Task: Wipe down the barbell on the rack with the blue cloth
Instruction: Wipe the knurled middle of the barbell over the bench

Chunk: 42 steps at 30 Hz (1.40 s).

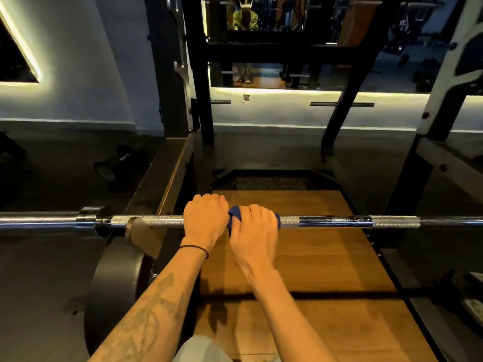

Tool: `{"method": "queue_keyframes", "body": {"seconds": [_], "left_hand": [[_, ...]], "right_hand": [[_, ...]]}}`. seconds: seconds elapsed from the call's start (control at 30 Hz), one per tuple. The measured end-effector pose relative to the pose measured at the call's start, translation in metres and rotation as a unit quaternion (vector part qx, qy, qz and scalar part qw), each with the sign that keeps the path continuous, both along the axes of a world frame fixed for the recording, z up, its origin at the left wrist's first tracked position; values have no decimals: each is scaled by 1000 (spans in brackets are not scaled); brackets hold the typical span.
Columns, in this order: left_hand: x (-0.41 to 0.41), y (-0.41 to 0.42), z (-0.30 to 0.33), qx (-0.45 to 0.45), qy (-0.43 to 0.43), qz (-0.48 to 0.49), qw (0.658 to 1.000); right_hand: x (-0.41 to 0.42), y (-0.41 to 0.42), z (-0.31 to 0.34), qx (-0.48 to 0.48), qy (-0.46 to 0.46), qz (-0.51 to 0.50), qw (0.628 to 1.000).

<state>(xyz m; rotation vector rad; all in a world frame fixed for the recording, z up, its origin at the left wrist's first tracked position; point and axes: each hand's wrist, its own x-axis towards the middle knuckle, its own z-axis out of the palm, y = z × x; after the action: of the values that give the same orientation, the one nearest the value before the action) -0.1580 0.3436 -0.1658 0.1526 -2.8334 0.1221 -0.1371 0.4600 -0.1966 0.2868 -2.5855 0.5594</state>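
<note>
On the rack (183, 105), the long metal bar (337, 222) lies flat from side to side, in front of the person. Both hands are on it, close together, left of the bar's middle.

The right hand (254, 231) is closed around the blue cloth (233, 220), and the cloth is wrapped around the bar. A bit of blue shows at each side of that hand. The left hand (205, 218) is closed around the bare bar, right next to the cloth, touching it. It looks like it is there to keep the bar steady. A thin black band (196, 249) sits on the left wrist.

The wiping looks like it is under way, but I cannot tell how much is clean. The bar does not show a clear clean part and dirty part. The dark part to the right of the cloth has pale streaks on it, which could be wet marks or just wear.

The cloth sits left of the middle, so the long right side toward the rack's right edge may be left to do. So may the rough part under the left hand, and the thick left end by the round weight plate (115, 288).
</note>
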Motion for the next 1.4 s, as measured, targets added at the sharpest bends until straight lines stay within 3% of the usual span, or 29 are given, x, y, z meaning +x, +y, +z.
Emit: {"method": "queue_keyframes", "body": {"seconds": [0.17,0.33,0.43,0.5,0.63,0.73,0.87,1.0,1.17,1.27,1.4], "left_hand": [[8,-6,-6,-132,-55,-78,987],[12,-5,-9,-185,-62,-73,978],[20,-6,-14,-172,-42,-44,983],[19,-5,-21,-134,16,-46,990],[18,0,-31,-38,108,-43,993],[18,-3,-41,17,123,-33,992],[18,-2,-47,99,189,-45,976],[18,0,-49,65,193,-40,978],[18,-1,-47,61,179,-48,981],[22,1,-45,98,180,-44,978],[17,7,-46,151,222,-9,963]], "right_hand": [[-14,40,0,95,20,124,987],[-17,95,7,28,16,14,999],[-15,92,8,-20,-2,-59,998],[-15,62,12,-32,-24,-86,995],[-7,17,1,26,-3,62,998],[-12,39,-1,61,31,123,990],[-22,94,2,23,42,3,999],[-20,68,4,-27,-9,-106,994],[-6,5,-11,13,15,70,997],[-16,49,-9,77,54,119,988],[-34,141,-6,27,67,2,997]]}}
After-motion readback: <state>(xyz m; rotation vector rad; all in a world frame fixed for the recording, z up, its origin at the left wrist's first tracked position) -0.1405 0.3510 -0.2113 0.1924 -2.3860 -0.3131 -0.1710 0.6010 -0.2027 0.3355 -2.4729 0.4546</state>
